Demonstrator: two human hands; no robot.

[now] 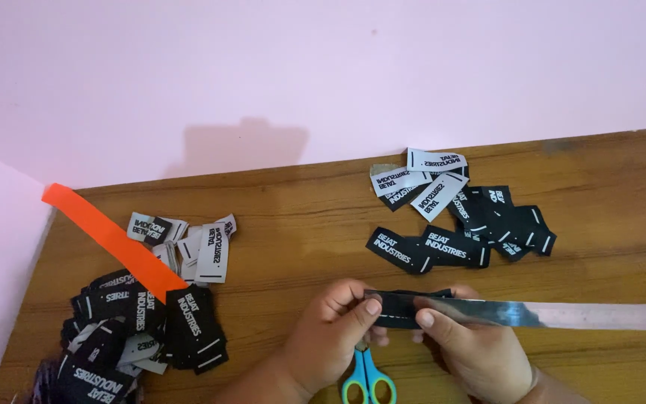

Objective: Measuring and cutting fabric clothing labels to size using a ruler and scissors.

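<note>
Black label (pixel 398 305) | pinched by both hands' fingers (pixel 371 307) | scissors (pixel 368 383) half hidden below

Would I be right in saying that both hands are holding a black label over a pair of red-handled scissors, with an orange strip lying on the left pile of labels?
Not quite: the scissors have blue handles, not red, as the head view shows. The rest holds: the left hand and right hand hold a black label above the scissors, and the orange strip lies on the left pile of labels.
</note>
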